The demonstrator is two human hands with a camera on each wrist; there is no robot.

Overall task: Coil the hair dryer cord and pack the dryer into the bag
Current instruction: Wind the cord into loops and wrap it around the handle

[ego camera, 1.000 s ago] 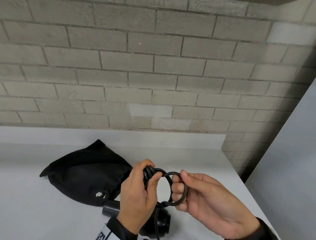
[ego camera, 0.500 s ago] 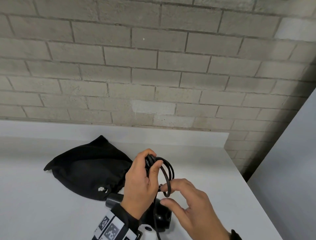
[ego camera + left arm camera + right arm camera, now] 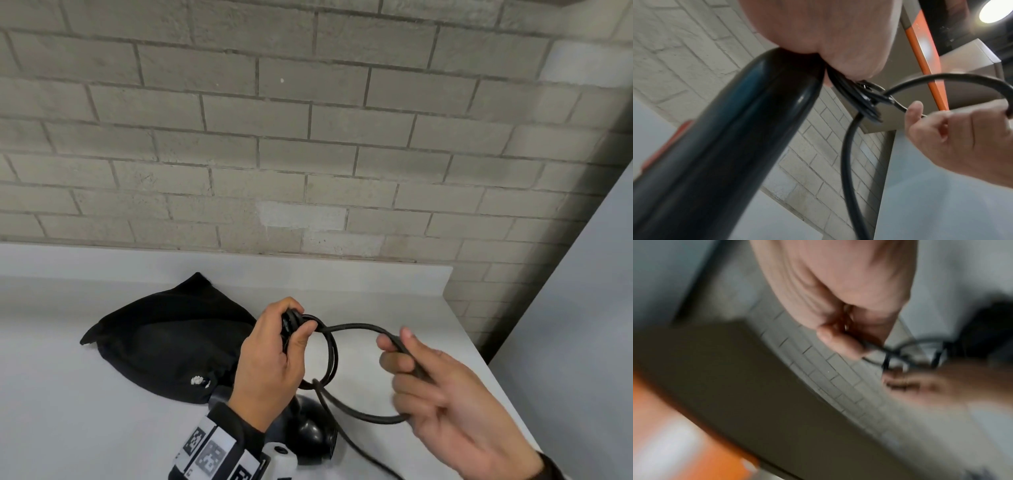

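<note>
Your left hand (image 3: 274, 356) has its fingers and thumb curled tight around the gathered loops of the black cord (image 3: 356, 327), held above the white counter (image 3: 85, 428). Your right hand (image 3: 442, 401) pinches a fresh arc of that cord between thumb and fingers, just right of the coil. The hair dryer (image 3: 311, 428) sits under your left wrist, near the counter's front, its cord trailing toward you. The black bag (image 3: 164, 339) lies just left of the dryer, its mouth toward it. The counter's right edge runs close beside your right hand; bare surface stretches left of the bag, and the brick wall (image 3: 308, 137) closes the back.
</note>
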